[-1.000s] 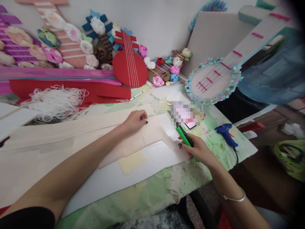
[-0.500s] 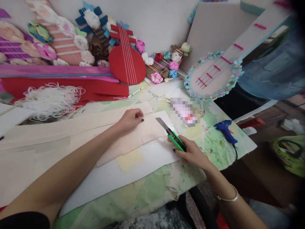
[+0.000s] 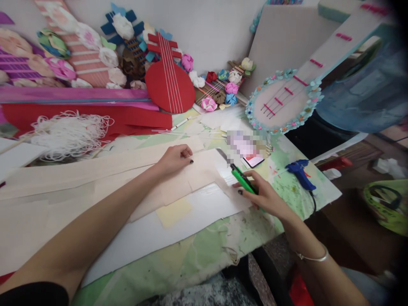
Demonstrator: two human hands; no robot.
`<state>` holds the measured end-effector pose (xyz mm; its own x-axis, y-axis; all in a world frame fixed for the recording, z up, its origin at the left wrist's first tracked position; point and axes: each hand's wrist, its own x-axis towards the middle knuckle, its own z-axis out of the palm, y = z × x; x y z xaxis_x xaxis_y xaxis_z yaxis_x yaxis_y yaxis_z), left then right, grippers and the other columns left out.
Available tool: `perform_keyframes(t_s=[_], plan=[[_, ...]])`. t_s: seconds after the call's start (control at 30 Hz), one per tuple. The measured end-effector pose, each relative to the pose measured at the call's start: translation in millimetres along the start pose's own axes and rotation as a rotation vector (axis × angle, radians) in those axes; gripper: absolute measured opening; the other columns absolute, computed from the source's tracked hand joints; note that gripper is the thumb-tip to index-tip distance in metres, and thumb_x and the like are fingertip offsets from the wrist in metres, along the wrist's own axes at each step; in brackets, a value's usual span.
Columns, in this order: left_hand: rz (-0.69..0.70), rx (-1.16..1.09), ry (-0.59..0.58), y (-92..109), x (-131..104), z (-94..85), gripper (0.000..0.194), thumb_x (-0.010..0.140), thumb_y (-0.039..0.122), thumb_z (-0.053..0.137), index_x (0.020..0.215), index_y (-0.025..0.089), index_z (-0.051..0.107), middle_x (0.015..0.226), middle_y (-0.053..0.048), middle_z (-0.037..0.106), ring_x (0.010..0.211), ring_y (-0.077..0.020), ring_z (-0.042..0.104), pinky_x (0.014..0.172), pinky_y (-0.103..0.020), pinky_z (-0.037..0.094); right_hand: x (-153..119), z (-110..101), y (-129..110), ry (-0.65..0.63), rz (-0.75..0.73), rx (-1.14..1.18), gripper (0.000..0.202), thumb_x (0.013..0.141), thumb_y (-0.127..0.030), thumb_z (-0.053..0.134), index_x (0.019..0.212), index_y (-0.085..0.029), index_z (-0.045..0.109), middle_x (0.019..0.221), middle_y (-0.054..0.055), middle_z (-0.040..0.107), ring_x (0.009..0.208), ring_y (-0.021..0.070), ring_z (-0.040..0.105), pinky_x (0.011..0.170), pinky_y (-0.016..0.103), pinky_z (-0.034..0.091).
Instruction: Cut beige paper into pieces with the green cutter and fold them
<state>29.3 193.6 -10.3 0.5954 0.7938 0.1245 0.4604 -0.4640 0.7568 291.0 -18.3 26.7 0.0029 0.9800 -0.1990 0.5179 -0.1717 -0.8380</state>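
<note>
My left hand [image 3: 175, 159] rests on a cream-coloured sheet [image 3: 175, 185], its fingers curled in. Whether anything is between those fingers is hidden. A green utility knife [image 3: 242, 179] is in the grip of my right hand [image 3: 269, 197], with its long blade extended and slanting up to the left. The blade is over the right end of the cream sheet; I cannot tell whether it touches. Beneath lies a white board [image 3: 207, 212] with a pale yellow patch. Just beyond the knife is a phone [image 3: 255, 160], partly blurred out.
A blue glue gun [image 3: 301, 173] lies at the table's right corner. White string [image 3: 72, 134] is heaped at the left. Against the wall stand a red lute-shaped model [image 3: 168, 87] and several flowered ones. A flower-edged pale lute-shaped model [image 3: 283, 102] leans at the right.
My right hand has moved a little to the right with the knife, and the blade tip has shifted right and slightly up. My left hand has stayed in place.
</note>
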Motion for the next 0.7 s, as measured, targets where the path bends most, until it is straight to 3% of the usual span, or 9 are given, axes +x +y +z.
perform_keyframes(t_s=[0.1, 0.23, 0.53, 0.7], plan=[[0.000, -0.009, 0.010, -0.4, -0.7, -0.2, 0.017, 0.069, 0.025, 0.065, 0.084, 0.018, 0.063, 0.073, 0.001, 0.064, 0.067, -0.0133, 0.058, 0.064, -0.024, 0.045, 5.1, -25.0, 9.1, 0.034, -0.048, -0.219, 0.036, 0.086, -0.044, 0.059, 0.113, -0.023, 0.049, 0.089, 0.002, 0.069, 0.046, 0.0108, 0.053, 0.047, 0.026, 0.044], [0.006, -0.014, 0.022, -0.9, -1.1, -0.4, 0.017, 0.069, 0.025, 0.064, 0.084, 0.017, 0.063, 0.073, 0.001, 0.064, 0.068, -0.0138, 0.058, 0.066, -0.026, 0.046, 14.7, -47.9, 19.3, 0.009, -0.220, -0.559, 0.025, 0.085, -0.036, 0.058, 0.105, -0.020, 0.062, 0.090, 0.004, 0.069, 0.073, 0.0189, 0.063, 0.065, 0.029, 0.046], [0.058, 0.035, 0.037, -1.1, -4.1, 0.3, 0.015, 0.073, 0.025, 0.062, 0.086, 0.017, 0.063, 0.076, -0.001, 0.064, 0.071, -0.0162, 0.059, 0.069, -0.028, 0.048, 36.0, -50.5, 27.6, 0.070, -0.258, -0.709, 0.024, 0.081, -0.027, 0.059, 0.100, -0.017, 0.069, 0.098, 0.011, 0.063, 0.087, 0.0247, 0.059, 0.075, 0.034, 0.043], [0.190, 0.124, 0.092, 17.0, -10.0, -0.5, 0.016, 0.073, 0.018, 0.061, 0.088, 0.018, 0.064, 0.101, -0.006, 0.061, 0.102, -0.0238, 0.054, 0.094, -0.039, 0.043, 41.8, -51.2, 25.6, 0.092, -0.270, -0.702, 0.023, 0.078, -0.024, 0.059, 0.098, -0.018, 0.068, 0.094, 0.009, 0.062, 0.084, 0.0224, 0.058, 0.075, 0.033, 0.043]])
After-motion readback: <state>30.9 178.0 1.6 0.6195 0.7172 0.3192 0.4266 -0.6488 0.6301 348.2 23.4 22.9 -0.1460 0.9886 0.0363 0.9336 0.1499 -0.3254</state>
